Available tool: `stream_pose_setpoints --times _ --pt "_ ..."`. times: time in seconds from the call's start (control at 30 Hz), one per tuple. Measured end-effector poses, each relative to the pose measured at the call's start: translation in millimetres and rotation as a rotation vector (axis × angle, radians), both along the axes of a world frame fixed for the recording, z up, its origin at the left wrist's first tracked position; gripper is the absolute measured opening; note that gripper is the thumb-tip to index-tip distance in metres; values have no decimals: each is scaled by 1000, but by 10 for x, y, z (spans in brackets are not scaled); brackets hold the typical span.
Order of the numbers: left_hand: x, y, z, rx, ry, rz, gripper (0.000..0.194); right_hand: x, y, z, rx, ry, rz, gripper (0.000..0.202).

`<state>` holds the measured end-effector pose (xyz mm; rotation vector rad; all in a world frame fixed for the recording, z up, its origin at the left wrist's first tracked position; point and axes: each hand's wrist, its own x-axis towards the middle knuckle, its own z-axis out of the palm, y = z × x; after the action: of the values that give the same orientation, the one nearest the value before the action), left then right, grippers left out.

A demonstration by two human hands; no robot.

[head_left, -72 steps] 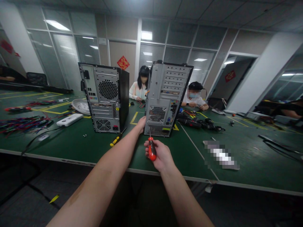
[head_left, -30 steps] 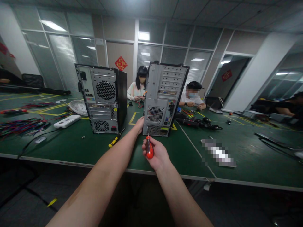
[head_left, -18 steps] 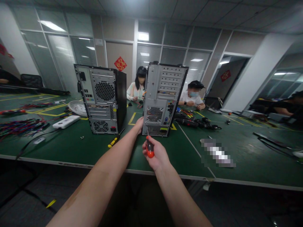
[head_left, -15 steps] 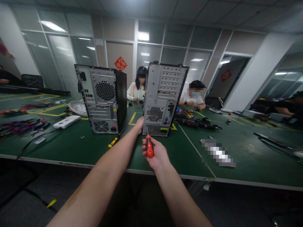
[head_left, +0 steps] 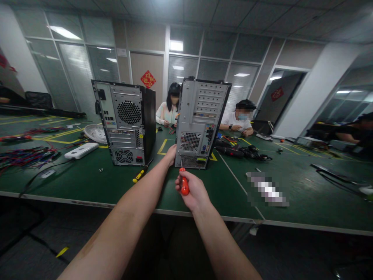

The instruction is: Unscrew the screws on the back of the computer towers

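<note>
A computer tower [head_left: 194, 128] stands upright with its metal back towards me. My right hand [head_left: 194, 188] is closed round the red handle of a screwdriver [head_left: 184, 186], thumb lying along it. The thin shaft points away from me, its tip at the lower left of the back panel; whether it sits in a screw is too small to tell. My left hand [head_left: 171, 154] touches the tower's lower left side, its fingers hidden behind the case. Left of that arm lies a yellow-and-black screwdriver [head_left: 140, 175], beside a second computer tower [head_left: 125, 124].
Several cables [head_left: 29, 157], a white box-shaped device [head_left: 81, 151] and a white basket [head_left: 94, 133] lie left on the green table [head_left: 227, 194]. Small metal bits [head_left: 100, 170] rest near the second tower. Black cables [head_left: 241, 151] lie right. Two people sit across the table.
My right thumb and fingers have shifted slightly round the red handle. The tip stays at the same place on the panel, and my left hand has not moved.
</note>
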<state>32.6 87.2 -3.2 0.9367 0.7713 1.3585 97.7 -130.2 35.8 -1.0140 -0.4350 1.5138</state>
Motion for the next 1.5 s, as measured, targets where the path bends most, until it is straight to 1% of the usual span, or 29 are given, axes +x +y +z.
stream_pose_setpoints --times 0.13,0.33,0.4,0.47,0.53,0.6,0.7,0.8,0.87,0.9,0.97,1.0,1.07,1.17,1.27,1.37,1.5 --pt "-6 9 -12 9 8 19 31 20 9 -46 27 -122 78 5" --pt "-11 18 -34 43 9 -4 36 198 114 -57 126 -386 273 13" --pt "-6 26 -40 46 14 1 37 261 132 -43 151 -418 288 13" --pt "-1 34 -46 38 20 9 37 291 127 -39 171 -430 241 14" --pt "2 39 -51 33 22 16 37 290 107 -54 229 -446 172 25" --pt "0 37 -54 42 17 20 36 274 88 -90 322 -470 139 34" --pt "-8 28 -51 58 12 27 37 264 91 -170 433 -434 160 33" --pt "-11 32 -51 45 0 17 39 299 130 -255 521 -258 180 32" --pt "-10 46 -57 42 -12 9 38 341 157 -293 586 -217 240 37" --pt "-10 56 -62 43 -17 7 37 366 168 -304 618 -244 275 44" --pt "-11 79 -74 39 -20 12 37 422 182 -310 697 -382 347 60" --pt "-12 90 -81 37 -21 17 37 454 188 -306 744 -482 375 64" --pt "-16 109 -95 44 -23 19 38 526 201 -291 846 -725 381 62" --pt "-19 130 -110 73 -21 10 39 646 239 -264 1050 -1212 255 47" --pt "-18 142 -116 72 4 17 40 743 299 -233 1247 -1631 147 43" --pt "-18 139 -111 76 12 16 41 784 365 -206 1402 -1847 64 43" --pt "-25 117 -96 93 10 -1 40 797 436 -228 1637 -1941 60 42"
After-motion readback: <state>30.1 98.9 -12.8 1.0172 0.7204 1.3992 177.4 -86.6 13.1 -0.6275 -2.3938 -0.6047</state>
